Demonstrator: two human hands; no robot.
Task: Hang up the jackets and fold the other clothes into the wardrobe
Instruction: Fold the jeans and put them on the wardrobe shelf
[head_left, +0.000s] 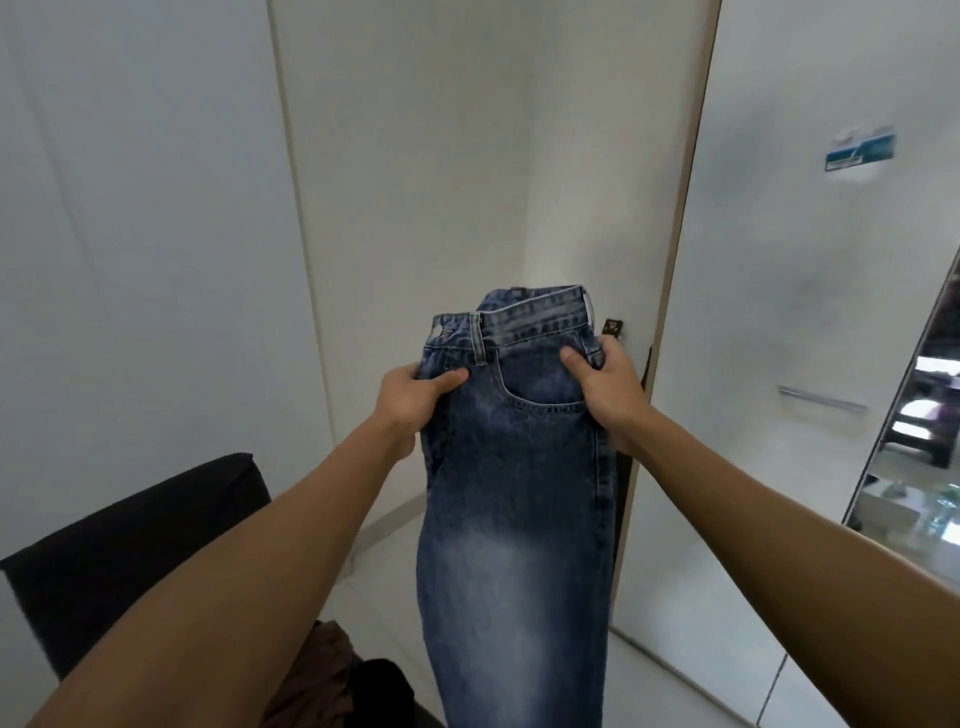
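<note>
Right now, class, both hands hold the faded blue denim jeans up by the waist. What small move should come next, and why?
Probably bring the faded blue denim jeans down for a crosswise fold. They already look doubled leg on leg, hanging full length, with the left hand and right hand gripping either side below the waistband.

White walls (130, 234), mirror (914, 415), pale floor (675, 691)

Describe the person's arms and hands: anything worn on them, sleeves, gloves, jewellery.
Both forearms are bare right up to the frame's edge, with no sleeves in view. The left hand and right hand wear no gloves. No watch, bracelet or ring shows on what is visible; most fingers are hidden behind cloth.
</note>
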